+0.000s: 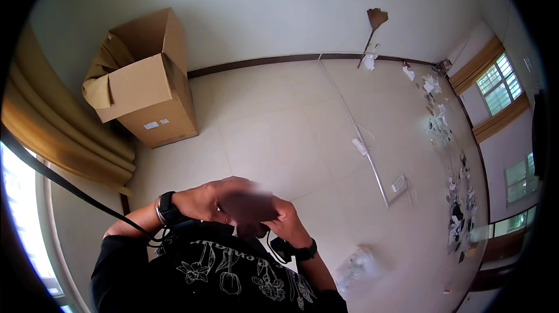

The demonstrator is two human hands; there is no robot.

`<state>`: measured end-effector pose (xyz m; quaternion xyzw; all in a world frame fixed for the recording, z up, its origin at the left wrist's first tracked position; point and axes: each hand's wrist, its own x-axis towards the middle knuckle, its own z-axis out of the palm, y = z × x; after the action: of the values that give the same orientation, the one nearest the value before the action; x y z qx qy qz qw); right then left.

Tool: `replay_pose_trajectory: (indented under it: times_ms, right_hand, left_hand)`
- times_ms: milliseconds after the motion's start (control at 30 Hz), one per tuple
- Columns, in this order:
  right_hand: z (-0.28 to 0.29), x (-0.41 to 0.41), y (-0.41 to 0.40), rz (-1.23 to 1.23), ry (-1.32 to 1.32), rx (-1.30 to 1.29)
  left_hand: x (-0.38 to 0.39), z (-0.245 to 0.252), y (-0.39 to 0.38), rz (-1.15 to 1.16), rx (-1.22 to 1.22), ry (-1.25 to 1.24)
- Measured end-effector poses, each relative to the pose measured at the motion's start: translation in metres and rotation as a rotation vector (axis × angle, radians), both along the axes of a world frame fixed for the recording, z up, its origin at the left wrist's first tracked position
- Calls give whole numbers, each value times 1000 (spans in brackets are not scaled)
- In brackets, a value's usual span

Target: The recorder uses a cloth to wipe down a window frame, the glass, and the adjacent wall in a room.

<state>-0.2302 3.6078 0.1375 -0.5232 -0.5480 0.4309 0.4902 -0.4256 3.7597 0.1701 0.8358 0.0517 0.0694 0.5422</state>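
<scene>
My left hand [198, 199] and my right hand [290, 221] are raised in front of my chest, close to the camera. The fingers of both curl inward towards a blurred dark patch between them. Whether anything is held there cannot be made out. My left wrist carries a black band [168, 206] and a metal bangle, and a black strap [305, 249] circles my right wrist. Below the hands is a black T-shirt [236, 276] with white flower outlines. A black cable [83, 193] runs from the left edge to my left side.
At the left, a large open cardboard box [159, 119] stands beside a mustard curtain [87, 138], cloth over its rim. A broom [371, 31] leans on the wall. Metal trunking [373, 169], a power strip [399, 183], a plastic bag [358, 267] and scattered litter [456, 212] lie on the floor.
</scene>
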Motion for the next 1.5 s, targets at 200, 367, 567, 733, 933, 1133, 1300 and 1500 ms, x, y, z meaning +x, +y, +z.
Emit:
replay_pose_trajectory:
  times_ms: [200,367,567,733,933,1133,1300,1500]
  right_hand:
    - [10,56,85,-147,-185,280]
    - [8,101,148,-43,-50,231]
    - [14,155,220,-22,-96,-81]
    - [-41,216,222,-429,62,-244]
    - [-88,303,217,-774,238,-380]
    - [-95,409,272,-937,327,-244]
    - [-82,483,323,-845,300,-259]
    - [-82,536,389,-759,173,-269]
  left_hand:
    - [42,6,52,380,-265,91]
    - [77,0,140,525,-246,-74]
    - [132,-17,258,530,-503,-442]
    - [174,2,346,567,-169,-355]
    - [222,47,457,815,-558,-717]
    - [289,104,504,875,-409,-716]
    - [329,148,528,821,-320,-613]
    - [362,152,613,1112,-426,-662]
